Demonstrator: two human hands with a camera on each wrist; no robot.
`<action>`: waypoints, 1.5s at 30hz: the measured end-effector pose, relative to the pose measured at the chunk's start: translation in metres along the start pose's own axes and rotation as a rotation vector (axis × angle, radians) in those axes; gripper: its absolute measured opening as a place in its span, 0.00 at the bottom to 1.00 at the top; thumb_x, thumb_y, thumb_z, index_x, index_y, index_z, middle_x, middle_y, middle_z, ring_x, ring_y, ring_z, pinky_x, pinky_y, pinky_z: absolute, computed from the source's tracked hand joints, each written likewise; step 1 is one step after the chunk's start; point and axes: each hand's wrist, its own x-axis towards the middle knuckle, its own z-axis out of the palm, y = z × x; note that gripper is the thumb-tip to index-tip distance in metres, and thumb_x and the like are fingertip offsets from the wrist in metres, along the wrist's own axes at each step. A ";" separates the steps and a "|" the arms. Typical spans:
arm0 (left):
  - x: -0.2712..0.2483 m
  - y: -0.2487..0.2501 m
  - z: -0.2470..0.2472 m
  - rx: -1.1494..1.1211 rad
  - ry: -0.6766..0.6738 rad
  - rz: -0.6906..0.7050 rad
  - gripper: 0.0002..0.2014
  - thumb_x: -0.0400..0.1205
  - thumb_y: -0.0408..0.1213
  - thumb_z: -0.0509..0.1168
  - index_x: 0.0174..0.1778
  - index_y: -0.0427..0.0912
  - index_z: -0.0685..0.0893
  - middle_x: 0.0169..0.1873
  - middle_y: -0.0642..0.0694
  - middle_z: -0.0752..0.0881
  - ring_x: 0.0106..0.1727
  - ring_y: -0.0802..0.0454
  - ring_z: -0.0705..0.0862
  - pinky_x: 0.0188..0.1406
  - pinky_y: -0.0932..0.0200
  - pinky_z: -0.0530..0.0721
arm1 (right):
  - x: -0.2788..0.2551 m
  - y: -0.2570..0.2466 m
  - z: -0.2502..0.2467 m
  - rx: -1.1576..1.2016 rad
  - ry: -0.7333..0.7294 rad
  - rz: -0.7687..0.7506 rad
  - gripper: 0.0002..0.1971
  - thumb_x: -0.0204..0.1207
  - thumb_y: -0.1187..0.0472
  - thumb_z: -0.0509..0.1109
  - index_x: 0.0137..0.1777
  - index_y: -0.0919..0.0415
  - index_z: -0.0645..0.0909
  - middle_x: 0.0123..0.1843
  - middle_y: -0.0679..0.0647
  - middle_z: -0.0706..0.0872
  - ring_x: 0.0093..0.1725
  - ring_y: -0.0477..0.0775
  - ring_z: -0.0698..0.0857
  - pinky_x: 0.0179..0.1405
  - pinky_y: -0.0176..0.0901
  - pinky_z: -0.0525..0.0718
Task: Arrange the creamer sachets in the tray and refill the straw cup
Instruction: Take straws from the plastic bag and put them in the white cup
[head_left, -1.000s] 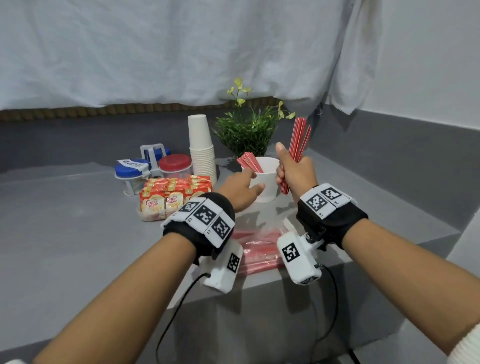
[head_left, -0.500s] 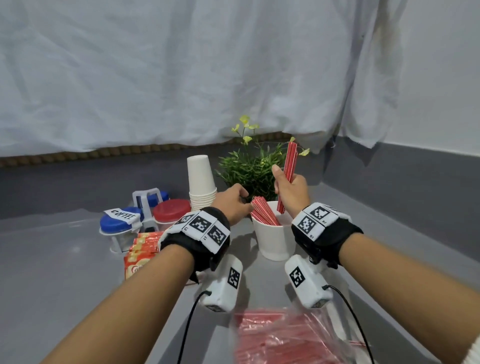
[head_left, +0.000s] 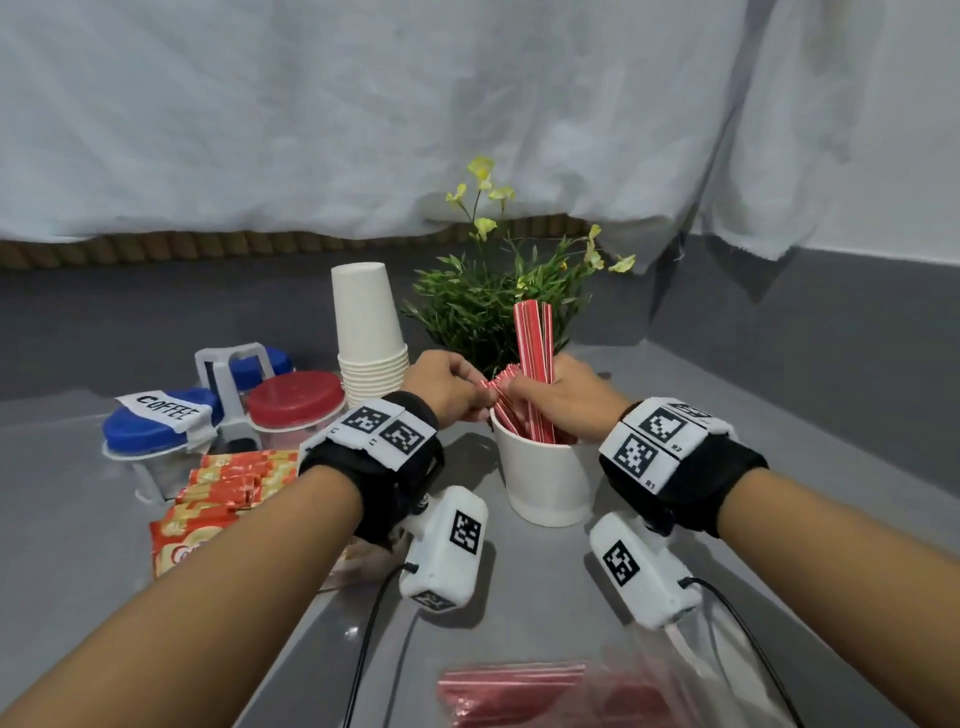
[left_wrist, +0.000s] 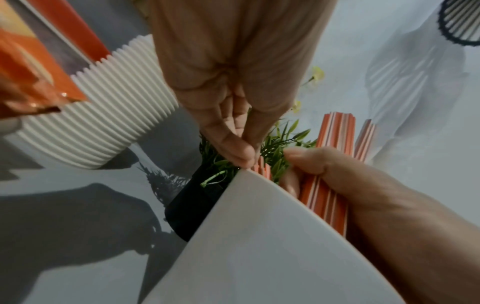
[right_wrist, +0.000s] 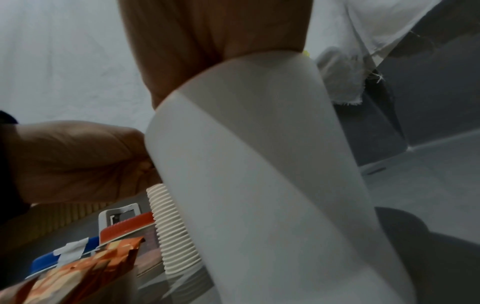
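Nearest, a clear bag of red straws (head_left: 524, 691) lies on the grey table (head_left: 72, 519), at the lower edge of the head view, showing less than half a second ago.

Next, the white straw cup (head_left: 548, 480) stands upright between the two wrists, just right of the creamer sachets (head_left: 228, 480), which sit packed in rows at left; their tray is hidden.

Right hand (head_left: 563, 402): grip curled round a bundle of red straws (head_left: 532, 358), upright, lower ends inside the cup. A second ago this bundle is held up beside the cup; now it is lower and standing in it.

Left hand (head_left: 441, 387): grip closed, fingertips (left_wrist: 241, 152) pinching the tops of the leaning straws (head_left: 501, 402) already in the cup, at its left rim. Earlier this hand rests at the cup's side.

Behind the sachets: two blue-lidded jars, one labelled COFFEE (head_left: 156, 426), and a red-lidded jar (head_left: 295, 402).

Further back: a stack of paper cups (head_left: 369, 332), upside down, and a green potted plant (head_left: 488, 306) with yellow flowers.

Farthest: a white cloth (head_left: 415, 104) hanging across the wall.
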 end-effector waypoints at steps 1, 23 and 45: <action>0.002 -0.001 0.000 -0.045 0.010 0.005 0.13 0.75 0.18 0.66 0.29 0.35 0.75 0.27 0.39 0.80 0.16 0.61 0.81 0.22 0.70 0.84 | -0.001 -0.001 0.000 -0.006 -0.017 -0.005 0.20 0.77 0.56 0.64 0.22 0.57 0.76 0.24 0.49 0.80 0.21 0.38 0.76 0.28 0.26 0.74; -0.021 0.004 0.005 0.024 0.068 0.155 0.13 0.81 0.41 0.65 0.59 0.39 0.82 0.39 0.45 0.83 0.32 0.58 0.79 0.20 0.73 0.77 | -0.003 0.002 -0.003 -0.044 0.210 0.126 0.11 0.65 0.71 0.74 0.41 0.57 0.76 0.37 0.52 0.82 0.41 0.55 0.83 0.46 0.51 0.84; -0.020 0.002 0.020 0.467 0.066 0.192 0.22 0.85 0.35 0.56 0.77 0.42 0.67 0.74 0.44 0.74 0.76 0.47 0.71 0.73 0.61 0.66 | -0.006 0.005 0.002 -0.158 0.294 0.073 0.12 0.73 0.68 0.69 0.55 0.59 0.83 0.44 0.55 0.85 0.48 0.54 0.81 0.52 0.40 0.78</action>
